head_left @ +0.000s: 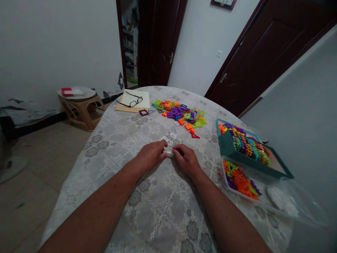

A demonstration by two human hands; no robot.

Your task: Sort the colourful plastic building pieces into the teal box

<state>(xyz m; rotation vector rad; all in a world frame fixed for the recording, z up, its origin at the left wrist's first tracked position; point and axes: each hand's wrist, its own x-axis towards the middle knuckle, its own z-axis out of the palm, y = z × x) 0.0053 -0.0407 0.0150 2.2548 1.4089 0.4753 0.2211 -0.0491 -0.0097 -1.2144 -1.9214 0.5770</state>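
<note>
Between my two hands is a small white plastic piece [168,151], held low over the patterned tablecloth. My left hand [154,153] pinches its left side with thumb and fingers. On the opposite side, my right hand [186,158] grips the piece with fingers closed. Fingers cover part of it, so its exact shape is hard to make out. Just beyond my fingertips lie several loose white frame-like pieces [173,135] on the cloth.
A pile of colourful plastic pieces [181,114] lies farther back. Glasses [133,102] rest on papers [143,96] at the back left. To the right stand a green box [228,146] and a clear tub [224,179], both holding coloured pieces. White pieces [283,200] sit beside them in clear plastic.
</note>
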